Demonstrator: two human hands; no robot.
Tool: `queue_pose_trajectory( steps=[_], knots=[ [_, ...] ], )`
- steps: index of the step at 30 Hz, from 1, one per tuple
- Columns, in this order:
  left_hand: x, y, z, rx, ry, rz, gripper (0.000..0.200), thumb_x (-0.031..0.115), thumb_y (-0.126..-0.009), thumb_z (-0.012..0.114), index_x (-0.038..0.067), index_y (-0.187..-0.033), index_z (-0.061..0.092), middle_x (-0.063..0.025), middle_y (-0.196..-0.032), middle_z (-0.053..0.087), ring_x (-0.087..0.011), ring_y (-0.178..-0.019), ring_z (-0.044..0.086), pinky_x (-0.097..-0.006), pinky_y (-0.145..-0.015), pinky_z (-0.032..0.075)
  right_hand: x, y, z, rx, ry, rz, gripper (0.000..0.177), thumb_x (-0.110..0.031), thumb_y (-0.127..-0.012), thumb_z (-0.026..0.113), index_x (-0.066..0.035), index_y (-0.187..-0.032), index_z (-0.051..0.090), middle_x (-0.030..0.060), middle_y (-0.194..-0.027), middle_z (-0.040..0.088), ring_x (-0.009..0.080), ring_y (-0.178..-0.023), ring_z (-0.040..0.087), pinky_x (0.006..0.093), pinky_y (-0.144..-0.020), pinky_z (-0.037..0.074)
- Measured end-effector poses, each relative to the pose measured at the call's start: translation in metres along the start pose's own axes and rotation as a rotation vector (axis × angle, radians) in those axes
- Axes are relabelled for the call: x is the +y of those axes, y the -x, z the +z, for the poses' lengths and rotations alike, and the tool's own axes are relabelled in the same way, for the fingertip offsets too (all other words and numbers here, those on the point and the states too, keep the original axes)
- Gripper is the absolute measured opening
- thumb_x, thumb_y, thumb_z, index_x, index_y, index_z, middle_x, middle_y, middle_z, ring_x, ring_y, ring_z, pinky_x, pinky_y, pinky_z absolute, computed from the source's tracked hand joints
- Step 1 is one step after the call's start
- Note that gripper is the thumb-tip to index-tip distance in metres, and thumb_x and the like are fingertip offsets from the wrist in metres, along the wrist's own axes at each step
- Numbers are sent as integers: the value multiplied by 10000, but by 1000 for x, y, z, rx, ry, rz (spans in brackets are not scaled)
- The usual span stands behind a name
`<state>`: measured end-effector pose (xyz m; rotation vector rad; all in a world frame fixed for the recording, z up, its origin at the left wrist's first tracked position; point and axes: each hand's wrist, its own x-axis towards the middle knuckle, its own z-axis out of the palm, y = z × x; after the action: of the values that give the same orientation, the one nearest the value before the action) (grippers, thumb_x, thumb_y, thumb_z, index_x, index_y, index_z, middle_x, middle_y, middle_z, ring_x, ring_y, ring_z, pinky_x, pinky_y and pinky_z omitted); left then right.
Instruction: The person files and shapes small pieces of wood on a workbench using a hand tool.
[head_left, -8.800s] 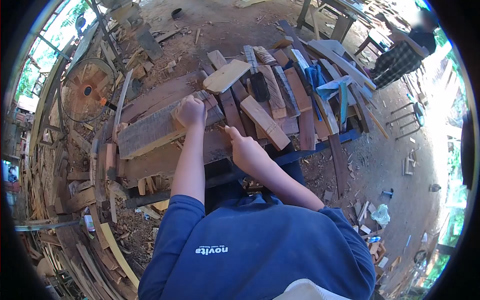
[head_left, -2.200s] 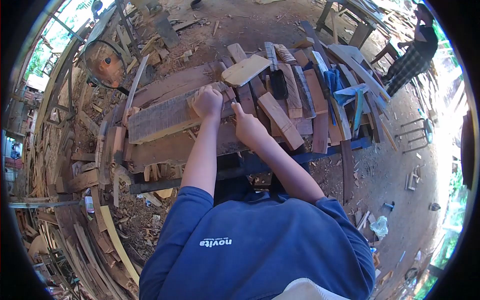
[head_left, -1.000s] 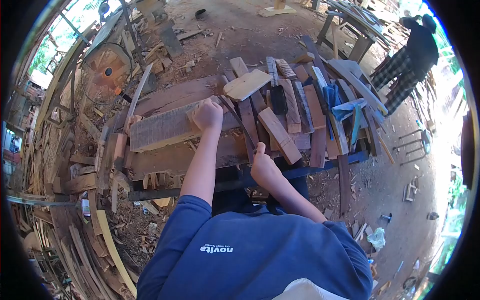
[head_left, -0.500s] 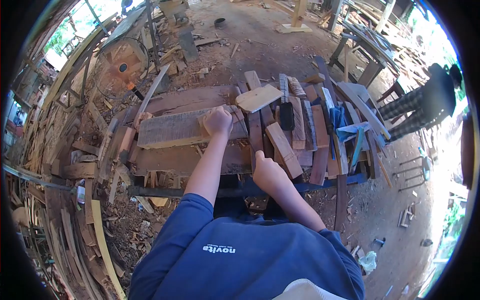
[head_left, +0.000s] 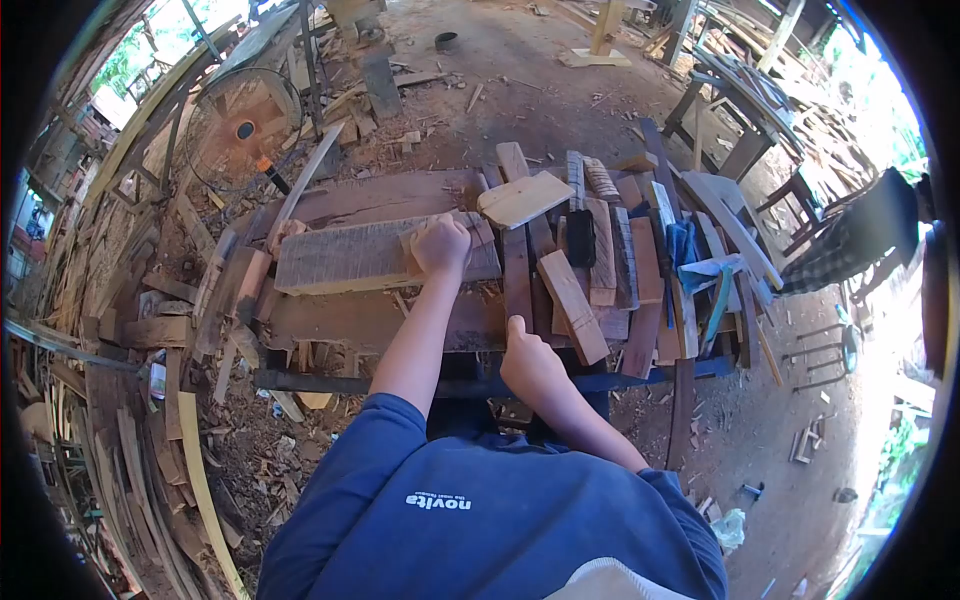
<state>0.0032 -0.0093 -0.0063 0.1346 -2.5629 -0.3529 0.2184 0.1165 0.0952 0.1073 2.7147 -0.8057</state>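
My left hand (head_left: 441, 245) is closed on a small wood piece (head_left: 479, 232), which lies on the right end of a thick grey wooden block (head_left: 345, 257). My right hand (head_left: 530, 362) is a closed fist near the front edge of the workbench (head_left: 390, 322); what it holds is too thin or hidden to make out. Right of the fist, a light wood offcut (head_left: 573, 307) lies slanted. A pale, flat shaped board (head_left: 524, 198) rests beyond my hands, and a black object (head_left: 579, 237) sits among the offcuts.
Many wood pieces cover the bench's right side, with a blue cloth (head_left: 682, 243) among them. A round fan (head_left: 244, 130) stands at the back left. Another person (head_left: 850, 240) is bent over at the far right. Scrap wood lies along the left.
My right hand has moved a little toward my body. My left hand remains on the wood piece. The person at the right has changed posture slightly.
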Motion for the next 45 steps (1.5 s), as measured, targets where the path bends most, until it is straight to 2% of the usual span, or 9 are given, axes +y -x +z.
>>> queue_pose_trajectory(
  steps=[11,13,15,21,23,30,37,43,45],
  knots=[
    [2,0,-8,-36,-7,6,198,213,-815,522,103,-800,686,-106,-866,700,-303,-825,670,-434,-767,518,8,-9,17,22,-73,53,294,-32,-852,483,-8,-1130,392,349,-891,641,516,-883,640,573,-791,514],
    [0,2,-6,-47,11,106,194,214,-811,523,108,-782,682,-98,-863,700,-293,-826,671,-426,-772,515,14,-21,15,22,-65,72,293,-33,-845,496,-17,-1119,395,332,-922,648,500,-903,645,557,-801,522],
    [2,3,-8,-26,30,92,191,213,-807,524,108,-771,679,-95,-863,701,-288,-827,672,-427,-769,514,23,-42,17,110,-58,46,282,-40,-844,491,-17,-1111,405,341,-921,642,507,-910,640,563,-809,517],
    [0,3,-5,-5,43,67,166,212,-774,554,110,-735,679,-77,-848,698,-263,-823,670,-425,-744,515,11,-65,20,66,-42,-13,270,-36,-848,468,-5,-1109,405,352,-927,637,508,-925,636,564,-832,505],
    [1,3,-5,31,36,74,170,213,-778,552,107,-738,679,-81,-840,695,-268,-818,669,-426,-738,514,15,-68,30,126,-88,-14,161,-117,-942,448,-30,-1074,419,354,-871,632,527,-875,622,609,-765,483],
    [0,3,-5,43,54,94,175,200,-791,544,100,-745,679,-92,-833,690,-277,-812,666,-429,-744,511,36,-17,42,128,-86,3,158,-123,-953,453,-42,-1083,414,348,-819,625,534,-821,612,611,-717,481],
    [-1,5,-4,22,68,86,176,201,-808,546,94,-775,681,-95,-842,688,-280,-828,666,-428,-763,510,81,39,64,86,-223,33,217,-145,-973,442,-52,-1169,455,299,-873,657,504,-848,625,581,-718,498],
    [0,6,-10,22,84,79,182,207,-820,547,91,-786,682,-98,-854,688,-277,-837,668,-421,-772,509,97,61,67,197,-325,-89,254,-113,-962,493,-30,-1201,483,281,-901,667,484,-860,631,546,-708,503],
    [0,7,-10,15,80,81,184,209,-821,546,90,-786,682,-99,-855,688,-276,-838,668,-419,-774,508,91,67,64,276,-458,-169,261,-84,-965,499,-31,-1220,496,268,-914,670,461,-874,648,482,-705,519]
  ],
)
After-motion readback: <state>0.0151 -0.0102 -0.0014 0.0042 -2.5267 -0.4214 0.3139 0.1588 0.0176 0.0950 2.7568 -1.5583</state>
